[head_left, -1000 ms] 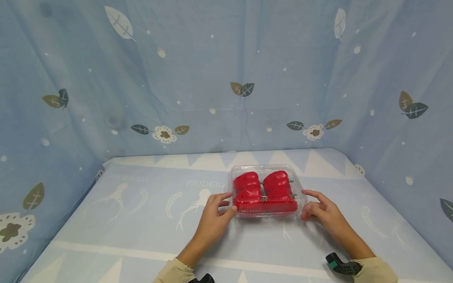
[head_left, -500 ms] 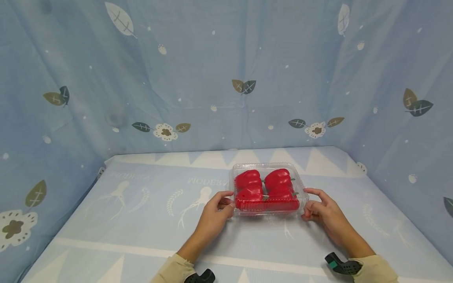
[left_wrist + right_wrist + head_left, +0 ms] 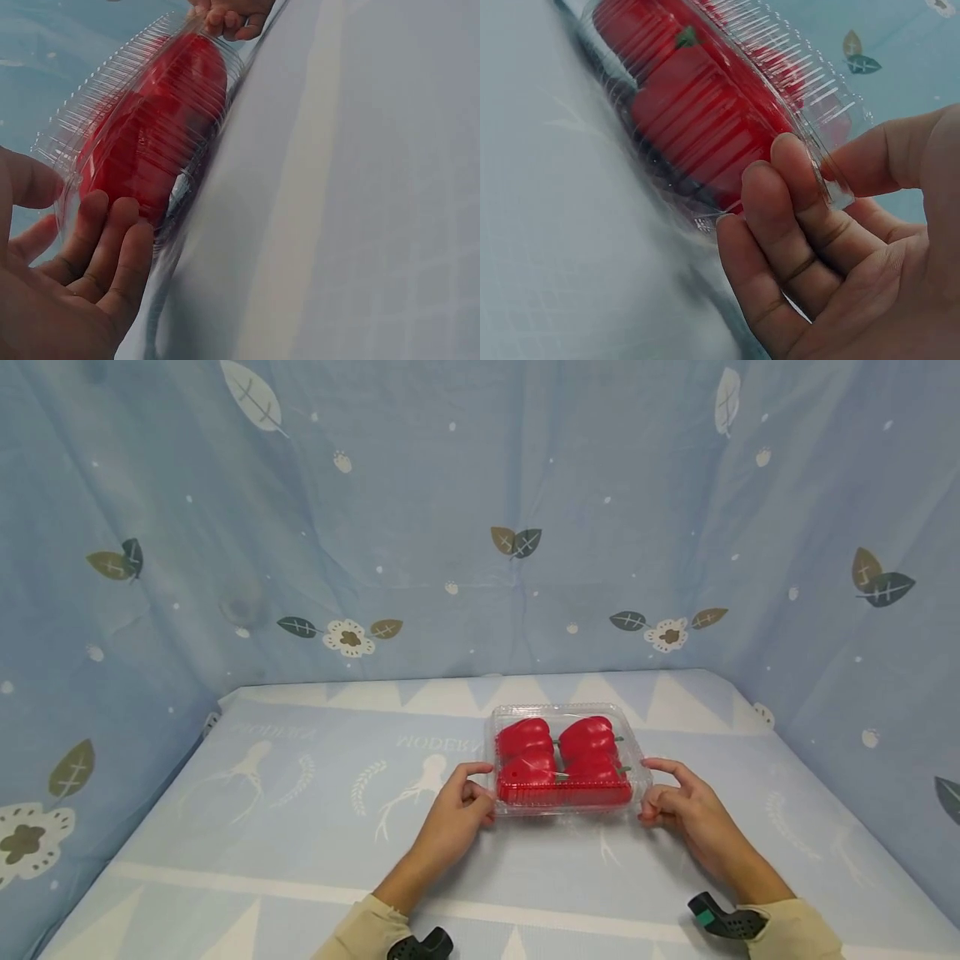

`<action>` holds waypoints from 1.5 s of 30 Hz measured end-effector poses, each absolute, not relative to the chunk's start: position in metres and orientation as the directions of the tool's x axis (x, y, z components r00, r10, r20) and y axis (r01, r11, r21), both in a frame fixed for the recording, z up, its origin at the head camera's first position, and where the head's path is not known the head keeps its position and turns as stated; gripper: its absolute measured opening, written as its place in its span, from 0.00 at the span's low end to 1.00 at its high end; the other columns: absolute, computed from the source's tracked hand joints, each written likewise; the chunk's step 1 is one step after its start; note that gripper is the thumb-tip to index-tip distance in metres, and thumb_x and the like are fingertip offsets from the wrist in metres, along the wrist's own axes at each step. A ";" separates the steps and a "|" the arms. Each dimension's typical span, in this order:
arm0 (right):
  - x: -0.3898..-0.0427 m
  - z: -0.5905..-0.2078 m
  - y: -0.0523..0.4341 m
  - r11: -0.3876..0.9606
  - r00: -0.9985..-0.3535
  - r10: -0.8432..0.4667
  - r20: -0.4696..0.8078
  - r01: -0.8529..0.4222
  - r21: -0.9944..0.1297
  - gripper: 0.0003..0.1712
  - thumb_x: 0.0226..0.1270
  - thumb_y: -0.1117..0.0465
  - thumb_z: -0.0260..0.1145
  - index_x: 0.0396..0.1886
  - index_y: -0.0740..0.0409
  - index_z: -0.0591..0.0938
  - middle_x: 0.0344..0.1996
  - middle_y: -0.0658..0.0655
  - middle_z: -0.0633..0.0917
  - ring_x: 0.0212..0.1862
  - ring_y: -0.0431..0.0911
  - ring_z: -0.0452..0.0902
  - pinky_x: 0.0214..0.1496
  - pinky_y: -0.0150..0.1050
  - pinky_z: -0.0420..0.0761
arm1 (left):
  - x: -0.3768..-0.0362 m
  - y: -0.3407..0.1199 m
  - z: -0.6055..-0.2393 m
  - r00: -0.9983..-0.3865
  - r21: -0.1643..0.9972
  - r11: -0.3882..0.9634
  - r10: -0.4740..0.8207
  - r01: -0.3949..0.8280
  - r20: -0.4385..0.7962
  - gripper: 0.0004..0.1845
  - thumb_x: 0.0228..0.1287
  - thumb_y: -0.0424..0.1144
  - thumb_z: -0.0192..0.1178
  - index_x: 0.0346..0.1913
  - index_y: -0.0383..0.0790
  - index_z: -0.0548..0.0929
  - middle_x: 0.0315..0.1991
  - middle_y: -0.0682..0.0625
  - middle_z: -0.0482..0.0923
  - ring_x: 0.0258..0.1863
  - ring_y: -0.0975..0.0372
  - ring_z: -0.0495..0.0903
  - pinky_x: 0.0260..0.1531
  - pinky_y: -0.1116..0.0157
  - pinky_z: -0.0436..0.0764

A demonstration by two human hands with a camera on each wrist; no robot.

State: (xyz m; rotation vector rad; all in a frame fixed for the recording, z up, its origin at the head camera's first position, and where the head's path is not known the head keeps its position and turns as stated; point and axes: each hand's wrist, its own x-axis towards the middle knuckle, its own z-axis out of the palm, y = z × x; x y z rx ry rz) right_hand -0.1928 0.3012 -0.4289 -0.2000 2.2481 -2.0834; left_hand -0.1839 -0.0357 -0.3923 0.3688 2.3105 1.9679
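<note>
A clear plastic clamshell box [image 3: 561,810] sits toward the right half of the table, its lid down. Several red bell peppers [image 3: 592,739] with green stems show through the plastic. At the box's front left corner my left hand [image 3: 452,810] holds the edge, thumb and fingers on either side of the rim. My right hand [image 3: 690,814] pinches the rim at the front right corner. In the right wrist view its thumb and fingertips [image 3: 769,187] press the rim and ribbed side wall. The left wrist view shows curled fingers [image 3: 127,232] against the other end of the box.
A pale blue patterned cloth covers the table [image 3: 300,827]. Blue fabric [image 3: 420,510] with leaf and flower prints rises behind it and along both sides. Each wrist wears a black band [image 3: 726,920] beside a beige sleeve [image 3: 795,935].
My left thumb has slid down off the top of the box's corner, and that hand's fingers are more curled. The right hand and the box stay nearly in place.
</note>
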 end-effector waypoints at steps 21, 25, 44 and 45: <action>-0.192 -0.430 0.308 0.017 -0.974 -0.225 0.017 -0.022 -1.000 0.29 0.68 0.71 0.52 0.67 0.63 0.55 0.28 0.56 0.81 0.33 0.47 0.81 0.43 0.41 0.83 | -0.204 -0.035 -0.429 -0.965 0.993 0.077 0.253 0.091 0.068 0.21 0.66 0.28 0.50 0.62 0.36 0.67 0.32 0.38 0.79 0.35 0.48 0.81 0.41 0.53 0.82; -0.193 -0.429 0.308 0.041 -0.980 -0.198 -0.013 0.005 -0.999 0.30 0.66 0.71 0.50 0.66 0.60 0.56 0.28 0.58 0.79 0.35 0.50 0.80 0.44 0.43 0.83 | -0.207 -0.036 -0.433 -0.964 0.994 0.075 0.258 0.081 0.059 0.21 0.67 0.30 0.50 0.62 0.39 0.67 0.32 0.41 0.80 0.35 0.50 0.82 0.39 0.58 0.83; -0.194 -0.428 0.300 -0.055 -0.982 -0.183 -0.052 0.063 -0.997 0.18 0.66 0.70 0.50 0.53 0.59 0.59 0.24 0.53 0.79 0.30 0.45 0.78 0.42 0.40 0.83 | -0.209 -0.039 -0.432 -0.956 1.000 -0.003 0.293 0.022 0.021 0.24 0.66 0.31 0.52 0.65 0.39 0.65 0.33 0.39 0.79 0.39 0.45 0.83 0.41 0.55 0.83; -0.193 -0.427 0.301 -0.068 -0.979 -0.195 -0.052 0.067 -0.995 0.18 0.66 0.71 0.50 0.53 0.59 0.59 0.24 0.53 0.79 0.30 0.45 0.78 0.43 0.40 0.82 | -0.210 -0.040 -0.432 -0.955 1.000 -0.010 0.296 0.010 0.012 0.24 0.67 0.31 0.52 0.65 0.39 0.65 0.33 0.39 0.79 0.39 0.45 0.82 0.41 0.54 0.82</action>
